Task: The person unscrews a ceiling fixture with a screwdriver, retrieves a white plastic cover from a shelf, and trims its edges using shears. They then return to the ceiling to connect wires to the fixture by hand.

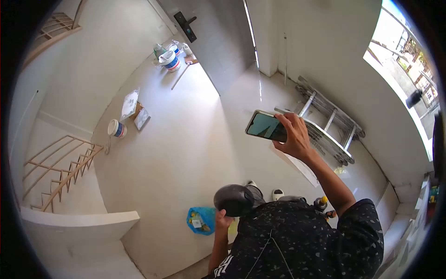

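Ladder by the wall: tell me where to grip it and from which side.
Best take the ladder by its near side rail, between two rungs, coming from the open-floor side. It lies low along the wall, which likely crowds the far rail; the gaps between rungs should leave room for fingers.

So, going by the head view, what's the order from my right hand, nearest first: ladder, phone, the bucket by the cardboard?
1. Phone: held in the right hand.
2. Ladder: on the floor by the wall, on the right.
3. Bucket: far over on the left, beside the cardboard.
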A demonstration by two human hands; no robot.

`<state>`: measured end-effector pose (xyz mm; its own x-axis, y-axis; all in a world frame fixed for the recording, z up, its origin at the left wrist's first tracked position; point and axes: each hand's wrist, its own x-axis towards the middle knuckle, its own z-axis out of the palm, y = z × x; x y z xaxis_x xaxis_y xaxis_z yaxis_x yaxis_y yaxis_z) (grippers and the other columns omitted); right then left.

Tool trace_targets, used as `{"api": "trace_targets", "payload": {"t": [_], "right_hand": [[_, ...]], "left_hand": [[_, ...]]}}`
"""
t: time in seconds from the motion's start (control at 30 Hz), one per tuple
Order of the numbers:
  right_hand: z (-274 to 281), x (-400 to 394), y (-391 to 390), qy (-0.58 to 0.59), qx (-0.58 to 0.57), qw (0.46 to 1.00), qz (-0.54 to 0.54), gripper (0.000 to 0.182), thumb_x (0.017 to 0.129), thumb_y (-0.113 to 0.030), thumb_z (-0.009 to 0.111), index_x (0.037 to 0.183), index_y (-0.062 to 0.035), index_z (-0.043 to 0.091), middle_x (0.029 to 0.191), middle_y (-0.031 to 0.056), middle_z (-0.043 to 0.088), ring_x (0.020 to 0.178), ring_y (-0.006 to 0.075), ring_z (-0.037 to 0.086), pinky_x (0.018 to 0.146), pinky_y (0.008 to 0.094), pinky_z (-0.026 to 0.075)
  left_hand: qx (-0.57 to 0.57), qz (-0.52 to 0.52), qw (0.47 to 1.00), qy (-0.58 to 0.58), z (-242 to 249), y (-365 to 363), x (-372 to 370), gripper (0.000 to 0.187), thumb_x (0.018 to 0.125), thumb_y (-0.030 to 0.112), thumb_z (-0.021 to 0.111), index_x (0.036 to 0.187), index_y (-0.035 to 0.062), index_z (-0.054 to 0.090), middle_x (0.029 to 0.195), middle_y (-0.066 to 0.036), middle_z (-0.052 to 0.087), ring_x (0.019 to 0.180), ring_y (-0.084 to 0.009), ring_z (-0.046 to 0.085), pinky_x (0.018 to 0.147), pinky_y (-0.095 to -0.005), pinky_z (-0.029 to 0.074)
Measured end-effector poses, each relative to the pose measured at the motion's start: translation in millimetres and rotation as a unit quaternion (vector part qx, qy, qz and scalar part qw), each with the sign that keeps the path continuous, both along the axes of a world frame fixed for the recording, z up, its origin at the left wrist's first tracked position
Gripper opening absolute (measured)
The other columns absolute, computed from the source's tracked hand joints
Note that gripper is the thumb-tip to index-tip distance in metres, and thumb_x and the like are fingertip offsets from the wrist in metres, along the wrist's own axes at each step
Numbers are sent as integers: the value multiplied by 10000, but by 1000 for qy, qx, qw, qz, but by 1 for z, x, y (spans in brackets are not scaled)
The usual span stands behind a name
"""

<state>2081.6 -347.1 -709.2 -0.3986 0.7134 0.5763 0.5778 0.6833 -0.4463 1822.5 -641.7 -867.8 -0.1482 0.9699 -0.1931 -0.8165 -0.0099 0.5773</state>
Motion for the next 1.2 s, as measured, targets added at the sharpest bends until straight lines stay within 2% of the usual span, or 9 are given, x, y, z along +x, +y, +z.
{"api": "trace_targets", "payload": {"t": [0.1,0.17,0.23,0.3,0.4,0.47,0.8,0.97,1.2], "right_hand": [[-9,-31,48,-24,16,1000,-7,817,578,-163,820,1312,-147,460,1109,134,492,986,291,501,828,421,399],[-13,-50,80,-38,8,999,-14,821,587,-163,821,1322,-155,455,1102,135,487,989,297,499,824,415,396],[-17,-68,108,-49,-5,998,-42,828,587,-174,823,1329,-159,455,1103,141,480,985,297,499,823,413,394],[-16,-89,137,-67,-21,995,-65,836,587,-184,825,1336,-163,455,1104,147,474,982,297,500,823,411,391],[-12,-116,180,-53,-47,993,-99,862,585,-207,822,1359,-171,447,1093,156,462,970,293,503,815,412,400],[-9,-126,202,-44,-106,987,-115,904,579,-221,819,1389,-173,420,1079,160,452,962,298,504,803,415,415],[-37,-113,310,16,-219,958,-186,906,582,-208,799,1397,-171,404,1053,164,461,904,329,559,757,413,499],[-86,-100,369,94,-250,935,-235,930,581,-196,802,1403,-190,366,1052,158,460,899,334,554,756,418,497],[-131,-85,442,177,-270,871,-370,963,573,-178,792,1409,-185,313,1061,177,453,928,357,548,786,436,492]], "left_hand": [[-21,-83,990,-108,-31,49,-33,707,764,261,703,1358,8,414,1308,-167,532,1196,-338,538,1034,-482,425],[-53,-137,986,-73,-35,98,-58,739,760,313,715,1360,7,411,1287,-169,546,1173,-326,556,1017,-462,445],[-84,-167,980,71,-19,155,-80,716,730,369,751,1290,6,493,1225,-154,588,1119,-325,583,969,-488,477],[-95,-221,969,58,-9,211,-116,778,709,434,783,1285,-3,496,1220,-153,591,1105,-290,592,961,-454,483],[3,-305,943,133,28,305,-155,829,687,432,769,1312,-13,456,1242,-147,572,1150,-265,565,1001,-410,447],[40,-368,900,230,39,353,-178,847,648,396,809,1304,-12,464,1224,-129,581,1146,-247,561,1012,-385,421],[47,-571,754,320,82,588,-233,875,647,229,824,1385,74,380,1323,-107,473,1248,-222,449,1062,-358,344],[-6,-624,675,393,90,710,-250,881,661,203,836,1389,52,364,1279,-100,520,1212,-222,489,1037,-379,387],[-13,-669,594,446,110,870,-200,635,731,183,811,1261,-12,521,1130,-98,621,1051,-194,591,961,-355,463]]}}
